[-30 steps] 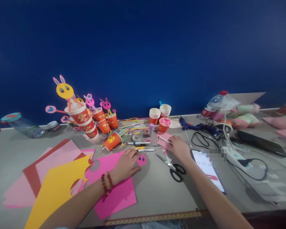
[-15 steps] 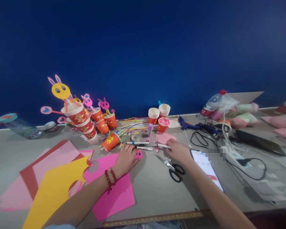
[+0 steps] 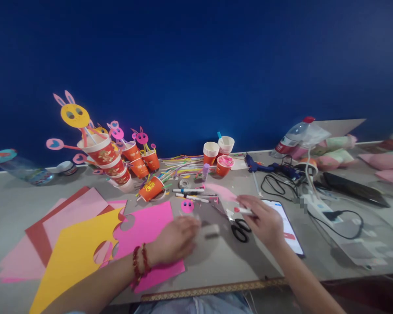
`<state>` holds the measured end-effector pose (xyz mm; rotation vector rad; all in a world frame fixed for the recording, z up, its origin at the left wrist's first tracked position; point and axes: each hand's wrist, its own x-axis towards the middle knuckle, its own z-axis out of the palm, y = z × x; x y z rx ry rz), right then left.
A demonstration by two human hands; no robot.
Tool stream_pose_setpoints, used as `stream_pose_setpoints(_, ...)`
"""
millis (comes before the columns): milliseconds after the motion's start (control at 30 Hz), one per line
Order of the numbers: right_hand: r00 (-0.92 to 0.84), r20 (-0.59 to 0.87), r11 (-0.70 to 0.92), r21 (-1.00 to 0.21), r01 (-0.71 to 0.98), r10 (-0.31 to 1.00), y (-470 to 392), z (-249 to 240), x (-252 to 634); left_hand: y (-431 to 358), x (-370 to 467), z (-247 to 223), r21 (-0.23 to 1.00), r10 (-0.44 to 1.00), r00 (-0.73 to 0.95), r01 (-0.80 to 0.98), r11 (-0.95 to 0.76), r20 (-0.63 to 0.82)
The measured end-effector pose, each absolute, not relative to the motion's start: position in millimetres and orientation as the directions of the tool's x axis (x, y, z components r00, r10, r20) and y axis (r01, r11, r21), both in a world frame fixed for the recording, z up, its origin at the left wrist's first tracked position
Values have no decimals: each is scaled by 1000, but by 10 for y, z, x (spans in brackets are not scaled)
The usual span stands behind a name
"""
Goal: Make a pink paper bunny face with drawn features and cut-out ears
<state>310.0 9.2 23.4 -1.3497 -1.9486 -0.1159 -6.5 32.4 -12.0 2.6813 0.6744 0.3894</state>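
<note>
My left hand [image 3: 177,240] is blurred, its fingers curled, over the table beside a bright pink sheet [image 3: 142,224] with round cut-outs. A pale blurred thing [image 3: 211,231] shows at its fingertips; I cannot make out what. My right hand [image 3: 263,218] is closed around a white marker [image 3: 245,211] with a red end. A light pink paper piece [image 3: 221,191], smeared by motion, reaches to its fingertips. Black-handled scissors [image 3: 239,231] lie just left of that hand. A small pink disc with two eyes [image 3: 187,206] lies beyond my left hand, near several markers [image 3: 191,198].
Yellow cut paper [image 3: 75,248] and pink and red sheets lie left. Behind stand stacked cups [image 3: 101,152] with rabbit figures and a tipped orange cup [image 3: 151,189]. A phone [image 3: 290,231], glue gun [image 3: 258,165], cables and a power strip [image 3: 322,213] are right.
My left hand has drawn back from the markers, uncovering the eyed disc. My right hand has moved nearer with the marker raised. The light pink paper has shifted. The view has moved slightly.
</note>
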Motion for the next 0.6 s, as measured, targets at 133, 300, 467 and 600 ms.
stream_pose_setpoints(133, -261, 604, 547, -354, 758, 753, -186, -4, 2940, 10, -30, -180, 412, 110, 991, 70, -908, 74)
stream_pose_setpoints(300, -182, 626, 521, -414, 747, 758, -265, -31, 2957, 194, 128, -286, 361, 202, 979, 180, -915, 22)
stream_pose_setpoints(467, 61, 649, 395, -533, 748, 759, -206, 34, 2998, 464, 465, -276, 267, 396, 918, 374, -888, 31)
stream_pose_setpoints(600, 76, 666, 403, -535, 743, 742, -274, 60, 3084, 321, 404, -207, 337, 314, 949, 290, -896, 18)
